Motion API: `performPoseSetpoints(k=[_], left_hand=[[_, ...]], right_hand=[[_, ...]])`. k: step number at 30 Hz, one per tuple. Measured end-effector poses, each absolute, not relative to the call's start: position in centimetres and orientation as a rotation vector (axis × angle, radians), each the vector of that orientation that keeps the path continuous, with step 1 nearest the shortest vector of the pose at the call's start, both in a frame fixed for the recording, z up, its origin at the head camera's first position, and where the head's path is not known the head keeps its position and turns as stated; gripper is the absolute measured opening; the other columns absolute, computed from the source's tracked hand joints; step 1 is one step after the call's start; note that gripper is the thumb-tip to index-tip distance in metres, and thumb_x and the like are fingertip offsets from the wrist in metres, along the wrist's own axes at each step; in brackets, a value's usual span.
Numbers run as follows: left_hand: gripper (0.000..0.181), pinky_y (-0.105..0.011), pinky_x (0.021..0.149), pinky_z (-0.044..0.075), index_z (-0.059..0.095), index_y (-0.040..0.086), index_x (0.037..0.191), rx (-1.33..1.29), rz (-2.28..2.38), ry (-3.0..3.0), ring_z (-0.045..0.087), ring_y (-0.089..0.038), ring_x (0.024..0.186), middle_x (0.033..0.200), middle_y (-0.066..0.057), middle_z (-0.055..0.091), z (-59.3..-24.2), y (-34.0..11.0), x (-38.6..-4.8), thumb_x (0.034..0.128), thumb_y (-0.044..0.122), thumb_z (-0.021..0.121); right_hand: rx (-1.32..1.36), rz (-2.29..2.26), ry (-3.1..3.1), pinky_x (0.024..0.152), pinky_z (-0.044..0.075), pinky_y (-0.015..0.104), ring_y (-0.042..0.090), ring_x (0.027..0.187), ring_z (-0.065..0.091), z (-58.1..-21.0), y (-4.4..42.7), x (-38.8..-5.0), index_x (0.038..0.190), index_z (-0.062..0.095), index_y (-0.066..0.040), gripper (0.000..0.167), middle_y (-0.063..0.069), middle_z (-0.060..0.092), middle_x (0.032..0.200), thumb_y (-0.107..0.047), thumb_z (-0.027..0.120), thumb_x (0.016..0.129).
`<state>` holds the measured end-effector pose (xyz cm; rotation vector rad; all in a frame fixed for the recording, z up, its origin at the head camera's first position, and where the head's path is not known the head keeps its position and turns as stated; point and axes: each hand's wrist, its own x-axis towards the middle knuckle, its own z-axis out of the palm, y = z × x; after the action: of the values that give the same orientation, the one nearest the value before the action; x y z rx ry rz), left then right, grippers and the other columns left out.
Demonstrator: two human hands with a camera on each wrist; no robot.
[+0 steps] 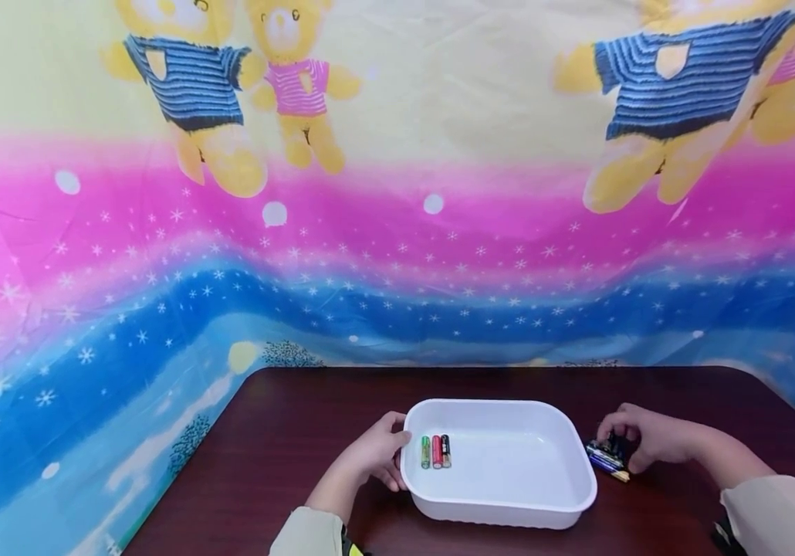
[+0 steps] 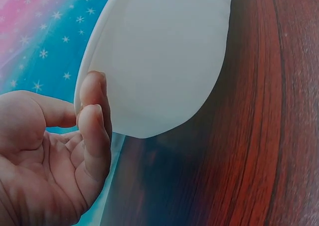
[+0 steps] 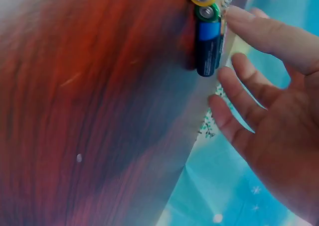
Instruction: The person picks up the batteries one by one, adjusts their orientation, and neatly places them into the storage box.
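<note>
Batteries: piled just right of the white tray; 3 inside.
Right hand: bent over pile; cannot tell if gripping.
Left hand: pinching tray's left rim.
Long axes: inside 3, front-to-back; piled blue battery, slanting near-right.

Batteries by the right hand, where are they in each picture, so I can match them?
Head: the batteries are lower right, just right of the white tray.
Left wrist: not in it.
Right wrist: batteries at the top, right of centre.
Shared landmark: the brown table.

Three batteries (one red) in tray
</note>
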<state>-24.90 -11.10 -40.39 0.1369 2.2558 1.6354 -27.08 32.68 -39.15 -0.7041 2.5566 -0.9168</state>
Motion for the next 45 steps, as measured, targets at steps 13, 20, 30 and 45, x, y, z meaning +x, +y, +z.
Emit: performPoseSetpoints(k=[13, 20, 30, 45], left_hand=[[0.040, -0.027, 0.038, 0.050, 0.032, 0.005, 0.135, 0.121, 1.653, 2.244, 0.057, -0.019, 0.041, 0.077, -0.025, 0.059, -40.6, -11.7, -24.9, 0.0991, 0.019, 0.041], [0.039, -0.027, 0.038, 0.050, 0.033, 0.006, 0.134, 0.118, 1.659, 2.247, 0.057, -0.019, 0.041, 0.074, -0.023, 0.058, -40.7, -11.6, -24.9, 0.0989, 0.020, 0.042], [0.040, -0.027, 0.038, 0.050, 0.032, 0.005, 0.135, 0.109, 1.662, 2.241, 0.057, -0.019, 0.041, 0.077, -0.023, 0.060, -40.7, -11.7, -24.9, 0.0990, 0.019, 0.042], [0.039, -0.027, 0.038, 0.051, 0.032, 0.005, 0.134, 0.121, 1.668, 2.244, 0.057, -0.019, 0.041, 0.075, -0.021, 0.059, -40.8, -11.6, -24.9, 0.0989, 0.019, 0.042]], right_hand=[[-0.740, -0.524, 2.765, 0.084, 0.028, 0.071, 0.052, 0.123, 0.020, -39.9, 30.6, -25.8, 0.103, 0.064, -0.041, 0.080, 0.021, 0.030, 0.139, 0.016, 0.073, 0.048], [-0.714, -0.507, 2.750, 0.085, 0.023, 0.074, 0.051, 0.124, 0.018, -40.4, 30.7, -26.1, 0.098, 0.065, -0.042, 0.075, 0.019, 0.031, 0.138, 0.012, 0.077, 0.048], [-0.850, -0.600, 2.828, 0.079, 0.032, 0.067, 0.047, 0.117, 0.028, -40.6, 30.8, -26.4, 0.097, 0.064, -0.039, 0.058, 0.017, 0.039, 0.130, -0.010, 0.083, 0.051], [-0.655, -1.516, 2.592, 0.069, 0.055, 0.035, 0.012, 0.092, 0.057, -39.5, 30.3, -27.0, 0.130, 0.040, 0.008, 0.058, 0.027, 0.053, 0.115, -0.001, 0.067, 0.079]])
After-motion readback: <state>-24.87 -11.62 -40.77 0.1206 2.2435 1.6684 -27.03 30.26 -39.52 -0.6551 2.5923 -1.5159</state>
